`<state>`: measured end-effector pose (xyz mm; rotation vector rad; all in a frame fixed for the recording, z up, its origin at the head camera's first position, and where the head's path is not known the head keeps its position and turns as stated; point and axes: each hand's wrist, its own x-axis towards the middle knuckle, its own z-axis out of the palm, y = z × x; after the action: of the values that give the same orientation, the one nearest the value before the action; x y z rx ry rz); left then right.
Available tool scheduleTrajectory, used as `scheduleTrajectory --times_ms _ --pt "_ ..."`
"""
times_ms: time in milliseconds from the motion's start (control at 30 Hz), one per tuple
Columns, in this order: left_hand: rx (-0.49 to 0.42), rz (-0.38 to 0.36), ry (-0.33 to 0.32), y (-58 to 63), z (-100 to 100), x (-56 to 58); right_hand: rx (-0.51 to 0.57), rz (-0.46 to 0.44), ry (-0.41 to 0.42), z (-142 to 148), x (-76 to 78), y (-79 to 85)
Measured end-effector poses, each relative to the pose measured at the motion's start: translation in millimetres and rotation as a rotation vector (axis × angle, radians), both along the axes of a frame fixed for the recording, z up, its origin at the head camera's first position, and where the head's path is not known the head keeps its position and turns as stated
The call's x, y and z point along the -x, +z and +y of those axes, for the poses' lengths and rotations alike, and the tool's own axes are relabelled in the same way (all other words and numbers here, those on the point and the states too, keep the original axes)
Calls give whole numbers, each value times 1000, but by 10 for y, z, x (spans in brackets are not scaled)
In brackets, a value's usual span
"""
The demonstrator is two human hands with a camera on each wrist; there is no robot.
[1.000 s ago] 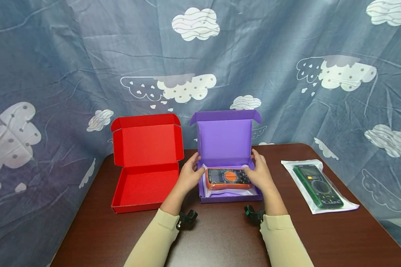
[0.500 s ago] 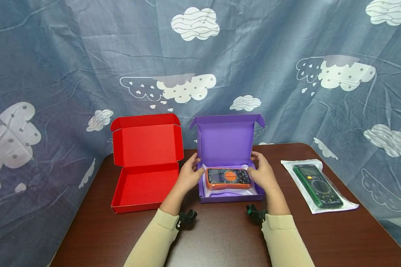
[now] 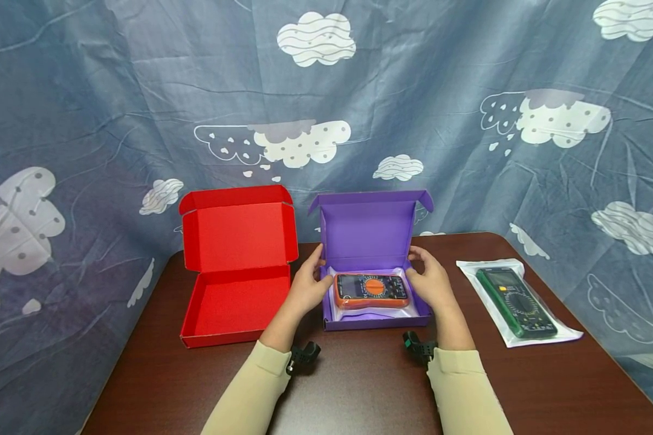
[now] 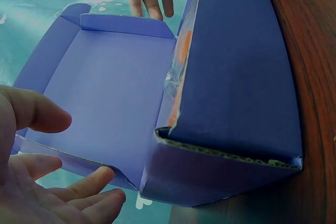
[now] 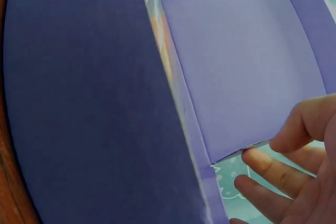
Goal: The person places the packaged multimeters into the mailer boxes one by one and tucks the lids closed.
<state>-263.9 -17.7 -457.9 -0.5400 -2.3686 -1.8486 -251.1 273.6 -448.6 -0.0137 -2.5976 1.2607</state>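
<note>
An open purple box stands in the middle of the table with its lid raised. An orange multimeter in a clear plastic bag lies inside it. At the box's left side is my left hand; in the left wrist view its thumb and fingers are spread either side of the lid's side flap, with a gap between them. My right hand is at the right side. Its thumb and forefinger pinch the edge of the lid's right flap in the right wrist view.
Left of the purple box sits an open red box, lid up, nothing in it. A green multimeter in a white-backed bag lies to the right on the brown table. A blue cloud-patterned cloth hangs behind.
The purple lid has tipped forward, its top edge now lower. My right hand has moved slightly right, its thumb off the multimeter. My left hand has hardly moved.
</note>
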Motion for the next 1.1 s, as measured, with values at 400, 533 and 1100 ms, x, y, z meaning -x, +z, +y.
scheduleTrajectory --times_ms 400,533,1100 --pt "43 15 9 -3 5 -1 -9 -6 24 40 -15 16" --pt "47 46 34 9 12 -8 42 26 41 35 -21 23" --pt "-18 99 97 87 -6 -43 67 71 -8 53 -34 39"
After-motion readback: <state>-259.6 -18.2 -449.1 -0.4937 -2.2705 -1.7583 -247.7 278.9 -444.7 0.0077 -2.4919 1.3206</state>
